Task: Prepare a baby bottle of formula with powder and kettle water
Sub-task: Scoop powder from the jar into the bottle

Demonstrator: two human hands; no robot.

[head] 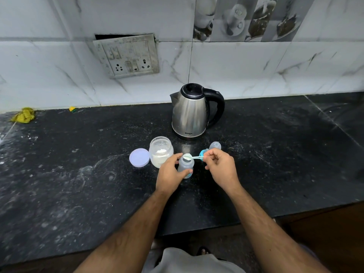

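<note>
Head view: left hand (171, 174) grips bottle (186, 166); right hand (220, 166) pinches scoop (187, 157) tipping powder in; kettle (192, 111) water, capping remain.

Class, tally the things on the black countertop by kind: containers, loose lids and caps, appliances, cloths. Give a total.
Containers: 2, clear plastic powder jar, translucent baby bottle
Loose lids and caps: 2, round lilac lid, clear dome cap
Appliances: 1, steel kettle
Cloths: 1, yellow rag
Total: 6
</note>
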